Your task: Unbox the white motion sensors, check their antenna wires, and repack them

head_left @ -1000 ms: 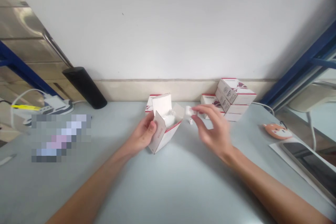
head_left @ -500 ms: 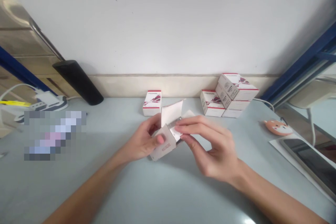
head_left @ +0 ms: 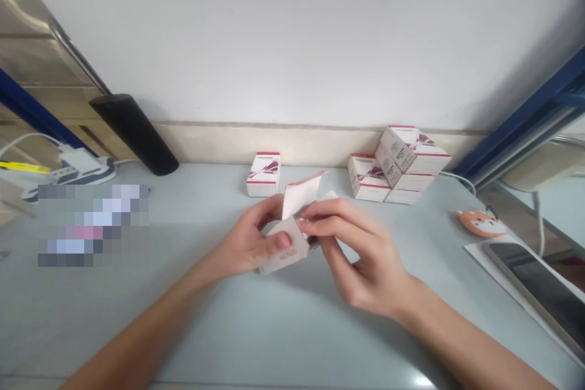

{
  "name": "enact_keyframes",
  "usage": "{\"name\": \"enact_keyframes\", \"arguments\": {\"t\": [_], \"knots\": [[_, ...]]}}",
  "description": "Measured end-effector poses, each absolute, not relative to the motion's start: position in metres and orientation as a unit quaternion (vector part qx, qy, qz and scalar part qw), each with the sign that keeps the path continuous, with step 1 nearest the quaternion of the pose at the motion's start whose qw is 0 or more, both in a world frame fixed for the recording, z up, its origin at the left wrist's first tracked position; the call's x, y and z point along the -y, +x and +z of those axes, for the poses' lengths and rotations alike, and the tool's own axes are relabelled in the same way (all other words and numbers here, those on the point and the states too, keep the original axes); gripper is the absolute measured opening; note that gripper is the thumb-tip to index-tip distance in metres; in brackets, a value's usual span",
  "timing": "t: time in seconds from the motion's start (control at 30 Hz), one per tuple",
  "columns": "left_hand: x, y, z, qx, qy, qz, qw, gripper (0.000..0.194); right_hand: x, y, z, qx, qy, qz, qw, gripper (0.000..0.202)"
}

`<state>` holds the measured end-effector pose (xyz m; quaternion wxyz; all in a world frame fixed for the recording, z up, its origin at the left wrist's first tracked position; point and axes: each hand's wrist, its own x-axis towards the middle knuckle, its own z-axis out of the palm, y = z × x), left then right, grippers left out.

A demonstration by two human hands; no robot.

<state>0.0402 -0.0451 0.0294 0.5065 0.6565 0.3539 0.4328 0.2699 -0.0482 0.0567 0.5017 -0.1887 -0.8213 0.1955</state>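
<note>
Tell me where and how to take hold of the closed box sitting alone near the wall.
Probably best to pinch the closed box across its left and right sides, coming from above: it sits apart from the stacked boxes, so both sides look free, while the left hand and open box are in front.

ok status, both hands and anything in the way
Left hand gripping open white cardboard box. Right hand at its opening, grip unclear. Raised white flap not blocking the opening.
</note>
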Motion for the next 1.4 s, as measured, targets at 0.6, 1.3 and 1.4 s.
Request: {"name": "enact_keyframes", "arguments": {"t": [0.6,1.3,1.4], "knots": [[0.033,0.045,0.032,-0.391,0.608,0.573,0.385,0.056,-0.014,0.299,0.013,0.837,-0.502,0.061,0.21,0.034],[0.041,0.047,0.02,-0.347,0.781,0.509,0.101,0.055,0.027,0.271,0.039,0.787,-0.257,0.007,0.56,0.029],[0.043,0.05,0.023,-0.324,0.796,0.507,0.075,0.055,0.025,0.272,0.04,0.781,-0.271,0.03,0.561,0.035]]}}
